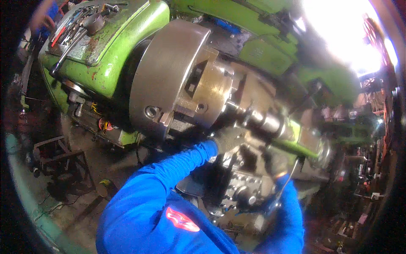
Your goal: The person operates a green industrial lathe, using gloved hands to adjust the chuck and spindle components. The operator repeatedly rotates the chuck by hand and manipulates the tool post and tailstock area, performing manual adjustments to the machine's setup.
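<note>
Looking down at a green lathe (114, 55), with a steel shaft (264, 120) clamped in the big chuck (169, 80), sticking out to the right. That shaft's going to be heavy, rigid, probably oily and slick, so I'd guess you take it on the bare stretch near the chuck.

Left hand (228, 139), gloved, blue sleeve, reaches up just under the shaft; can't tell if its grip is spread or closed. Right hand (277, 163) sits lower by the carriage (241, 186), grip wrapped on a thin rod-like tool (287, 180).
</note>
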The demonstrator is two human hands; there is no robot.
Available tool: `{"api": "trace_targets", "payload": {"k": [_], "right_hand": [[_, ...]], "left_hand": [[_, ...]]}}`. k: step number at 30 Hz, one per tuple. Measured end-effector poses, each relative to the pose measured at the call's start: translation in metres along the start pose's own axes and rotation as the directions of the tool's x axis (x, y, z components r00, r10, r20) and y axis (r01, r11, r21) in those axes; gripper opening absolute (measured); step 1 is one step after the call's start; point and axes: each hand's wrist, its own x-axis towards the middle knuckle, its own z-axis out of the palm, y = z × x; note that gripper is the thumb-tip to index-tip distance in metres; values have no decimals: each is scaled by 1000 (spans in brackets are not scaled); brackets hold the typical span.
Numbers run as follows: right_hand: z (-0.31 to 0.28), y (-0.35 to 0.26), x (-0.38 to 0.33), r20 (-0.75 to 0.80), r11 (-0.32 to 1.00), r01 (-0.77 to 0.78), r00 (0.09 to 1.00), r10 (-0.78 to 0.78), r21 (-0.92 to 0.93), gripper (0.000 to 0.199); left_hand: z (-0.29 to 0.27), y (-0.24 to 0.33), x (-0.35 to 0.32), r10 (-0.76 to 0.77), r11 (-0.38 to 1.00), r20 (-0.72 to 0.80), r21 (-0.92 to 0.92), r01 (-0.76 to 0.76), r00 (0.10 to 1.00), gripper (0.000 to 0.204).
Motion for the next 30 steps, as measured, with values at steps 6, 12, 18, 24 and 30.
{"api": "trace_targets", "payload": {"k": [6,12,18,24,30], "right_hand": [[34,-4,41,-137,941,25,990,23,337,35],[68,-4,65,255,699,-232,964,74,676,25],[71,-20,80,214,770,147,913,-347,621,22],[75,-30,92,170,795,296,881,-442,530,24],[73,-42,105,286,817,209,866,-410,537,23]], "left_hand": [[-14,-11,32,-252,964,-150,-125,235,956,27],[5,-48,44,-157,981,-304,62,184,940,33],[-4,-27,46,-186,959,-354,136,247,917,29],[8,-57,48,-222,960,-315,92,263,923,29],[12,-76,54,-82,957,-213,256,136,974,32]]}}
